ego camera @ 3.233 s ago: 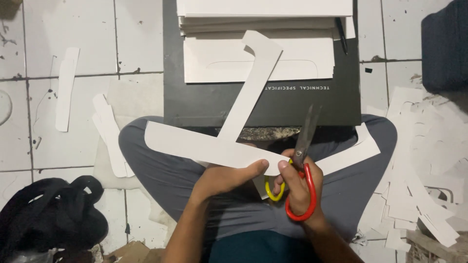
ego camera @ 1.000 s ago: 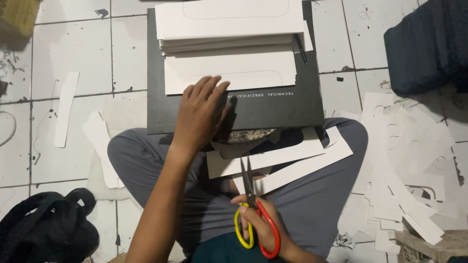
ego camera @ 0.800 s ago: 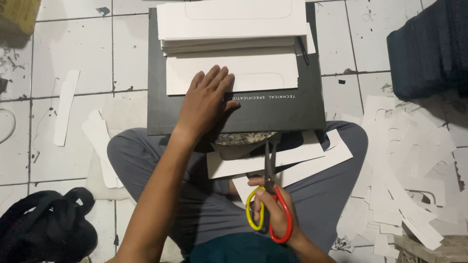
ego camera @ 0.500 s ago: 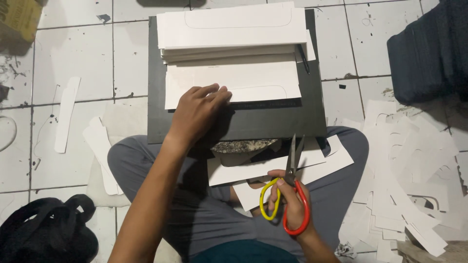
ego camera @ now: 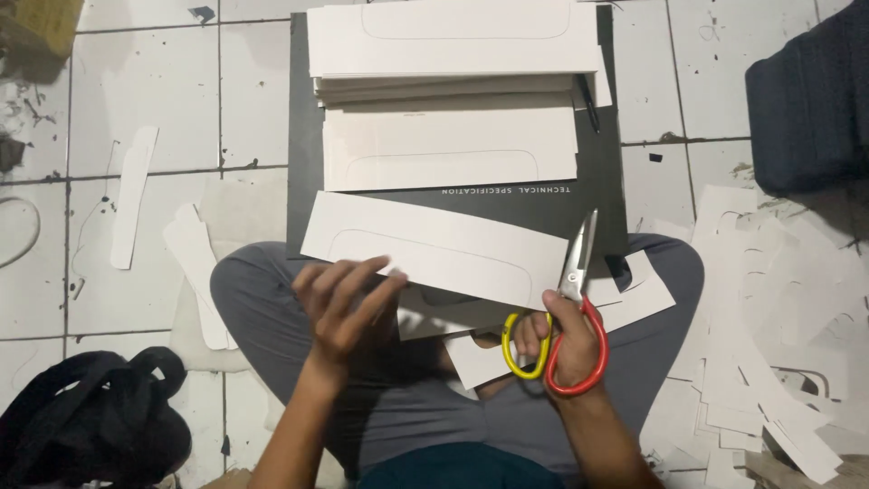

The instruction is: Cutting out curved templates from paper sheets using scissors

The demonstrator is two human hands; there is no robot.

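Sitting cross-legged on the tiled floor, a person works over their lap, seen from the head camera. Left hand has fingers spread loosely, holding the near edge of a long white card strip that carries a faint rounded outline and lies tilted across the knees and the front edge of a dark board. Right hand is closed through the loops of the scissors, one loop yellow, one red; the blades point up and away, pressed together, beside the strip's right end. Further up the board sits a stack of white cards. Cut paper scraps litter the tiles at right. Black bag lies lower left.
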